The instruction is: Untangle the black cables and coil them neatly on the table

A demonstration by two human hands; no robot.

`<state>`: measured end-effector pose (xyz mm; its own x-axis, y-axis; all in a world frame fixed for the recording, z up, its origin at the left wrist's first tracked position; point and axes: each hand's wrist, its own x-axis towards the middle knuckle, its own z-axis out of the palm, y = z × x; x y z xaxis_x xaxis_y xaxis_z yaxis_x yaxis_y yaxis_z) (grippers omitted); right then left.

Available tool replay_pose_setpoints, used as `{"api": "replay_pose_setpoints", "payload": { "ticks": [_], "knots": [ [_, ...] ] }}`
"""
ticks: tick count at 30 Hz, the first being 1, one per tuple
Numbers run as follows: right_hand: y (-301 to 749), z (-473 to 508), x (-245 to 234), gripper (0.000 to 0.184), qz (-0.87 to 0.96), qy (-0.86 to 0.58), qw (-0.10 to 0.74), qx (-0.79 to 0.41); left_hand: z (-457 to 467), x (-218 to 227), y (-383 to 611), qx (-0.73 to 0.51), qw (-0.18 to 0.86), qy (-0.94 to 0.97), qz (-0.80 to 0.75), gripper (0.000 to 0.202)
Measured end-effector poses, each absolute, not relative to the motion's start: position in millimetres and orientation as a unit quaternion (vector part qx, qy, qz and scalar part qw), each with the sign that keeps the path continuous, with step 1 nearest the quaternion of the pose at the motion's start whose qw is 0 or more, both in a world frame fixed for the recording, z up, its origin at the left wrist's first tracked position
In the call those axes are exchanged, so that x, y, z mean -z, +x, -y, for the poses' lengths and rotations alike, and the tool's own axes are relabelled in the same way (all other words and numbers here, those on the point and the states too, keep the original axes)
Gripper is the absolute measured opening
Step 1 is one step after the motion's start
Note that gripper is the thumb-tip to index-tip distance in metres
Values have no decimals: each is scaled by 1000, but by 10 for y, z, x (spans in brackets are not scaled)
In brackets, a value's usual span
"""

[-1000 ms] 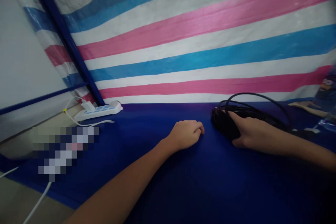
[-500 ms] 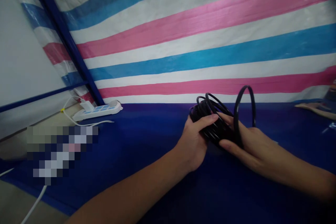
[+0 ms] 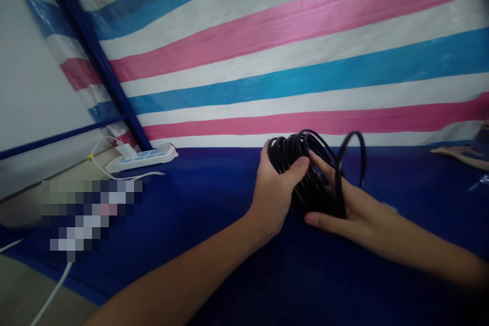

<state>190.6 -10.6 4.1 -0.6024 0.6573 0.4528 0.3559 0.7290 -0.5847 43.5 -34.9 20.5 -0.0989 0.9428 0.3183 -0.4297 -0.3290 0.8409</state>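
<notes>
A coil of black cable [image 3: 300, 168] sits between the two hands, just above the blue counter [image 3: 214, 204] and close to the striped tarp [image 3: 267, 61] behind it. The left hand [image 3: 275, 196] comes at it from the left, its grip clenched around the bundle with the thumb across the near side and the fingers hidden behind. The right hand [image 3: 346, 211] lies to the coil's right and slightly below, palm up and fingers spread flat against the strands, grasping nothing. The bundle slants from upper left down toward the right palm. One loose loop [image 3: 353, 160] stands upright apart from the rest, arching over the right hand. Well off to the left a white power strip [image 3: 141, 158] rests by a blue pole [image 3: 95, 56]; nothing lies between it and the hands.
</notes>
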Motion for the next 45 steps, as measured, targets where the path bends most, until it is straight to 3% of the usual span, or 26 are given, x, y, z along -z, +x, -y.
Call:
{"api": "replay_pose_setpoints", "payload": {
  "ticks": [2, 5, 9, 11, 14, 17, 23, 31, 37, 40, 45],
  "knots": [
    [1868, 118, -22, 98, 838, -286, 349, -308, 383, -203, 452, -683, 426, 497, -323, 56],
    [1843, 130, -53, 95, 806, -290, 360, -371, 378, -198, 452, -667, 372, 543, -349, 56],
    [1911, 95, -177, 62, 780, -334, 372, -376, 251, -193, 354, -649, 413, 550, -324, 36],
    [1966, 49, -236, 43, 752, -374, 376, -391, 198, -197, 289, -617, 474, 544, -314, 36],
    [2009, -8, -280, 30, 737, -394, 373, -403, 190, -206, 235, -565, 542, 548, -294, 43],
    [1979, -3, -272, 33, 767, -379, 338, -391, 234, -207, 252, -583, 541, 533, -289, 42],
    [1874, 107, -225, 62, 805, -367, 301, -356, 289, -224, 313, -602, 542, 534, -242, 29],
    [1914, 80, -300, 37, 784, -353, 329, -391, 262, -273, 241, -577, 557, 524, -286, 29],
    [2070, -98, -314, 29, 788, -361, 348, -358, 154, -282, 111, -629, 425, 528, -381, 59],
    [2157, -170, -302, 32, 804, -386, 341, -296, 85, -315, -31, -663, 343, 526, -407, 58],
    [2249, -227, -295, 32, 838, -415, 327, -139, 17, -394, -247, -665, 192, 537, -482, 35]
  ]
}}
